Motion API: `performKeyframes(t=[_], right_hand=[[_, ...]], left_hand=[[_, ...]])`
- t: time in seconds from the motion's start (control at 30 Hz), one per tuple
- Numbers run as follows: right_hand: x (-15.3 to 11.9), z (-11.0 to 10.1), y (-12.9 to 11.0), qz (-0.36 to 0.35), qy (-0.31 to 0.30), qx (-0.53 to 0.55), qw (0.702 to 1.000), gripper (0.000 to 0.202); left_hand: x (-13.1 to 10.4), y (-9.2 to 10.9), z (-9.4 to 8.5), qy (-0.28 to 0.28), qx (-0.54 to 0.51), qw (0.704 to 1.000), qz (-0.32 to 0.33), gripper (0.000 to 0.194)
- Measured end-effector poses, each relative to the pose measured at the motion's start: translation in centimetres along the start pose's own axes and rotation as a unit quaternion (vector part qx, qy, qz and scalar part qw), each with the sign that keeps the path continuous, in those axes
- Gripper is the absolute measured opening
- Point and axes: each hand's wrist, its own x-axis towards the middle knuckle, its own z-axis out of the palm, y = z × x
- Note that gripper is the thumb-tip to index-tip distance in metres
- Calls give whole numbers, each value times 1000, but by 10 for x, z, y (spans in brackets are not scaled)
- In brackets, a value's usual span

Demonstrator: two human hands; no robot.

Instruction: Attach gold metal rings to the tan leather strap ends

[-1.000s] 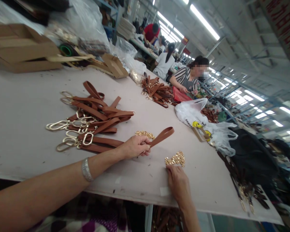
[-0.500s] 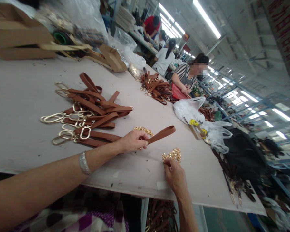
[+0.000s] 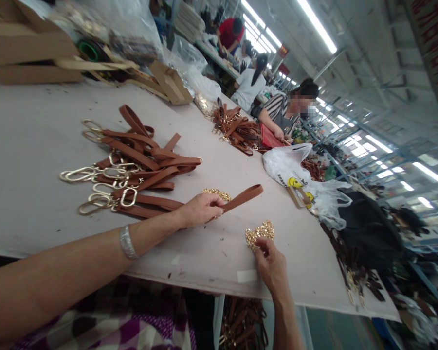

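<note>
My left hand (image 3: 203, 210) is closed round a brown leather strap (image 3: 245, 198), whose looped end sticks out to the right. Just behind that hand lies a small heap of gold chain (image 3: 216, 194), partly covered by it. My right hand (image 3: 270, 260) has its fingertips at the near edge of a gold hardware pile (image 3: 261, 232); thumb and forefinger are bent together, and whatever is between them is too small to make out. Left of my hands, brown straps (image 3: 142, 155) with pale gold clasps (image 3: 81, 174) lie in a loose pile on the table (image 3: 211, 267).
Farther back are another strap pile (image 3: 237, 127), white plastic bags (image 3: 286, 163) and an open cardboard box (image 3: 170, 83). A black bag (image 3: 368, 231) and dark straps lie at right. A person in a striped top (image 3: 277, 113) sits across the table.
My right hand has shifted slightly right along the near edge of the gold pile. My left hand still holds the strap, with its fingers turned a little. The whole view has moved slightly.
</note>
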Motion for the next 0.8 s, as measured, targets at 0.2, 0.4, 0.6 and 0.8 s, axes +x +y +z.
performKeyframes(t=[0.2,0.4,0.6,0.8], right_hand=[[2,9,-2,-61,-7,-69,996,23],[6,14,-11,-82,-2,-167,983,19],[15,8,-11,-33,-45,-56,997,11],[12,17,-37,-85,31,29,995,8]], left_hand=[[0,-1,-2,22,38,999,14,6],[-2,-1,2,4,59,997,40,11],[-5,1,2,5,96,993,66,11],[-7,2,3,21,129,987,90,10]])
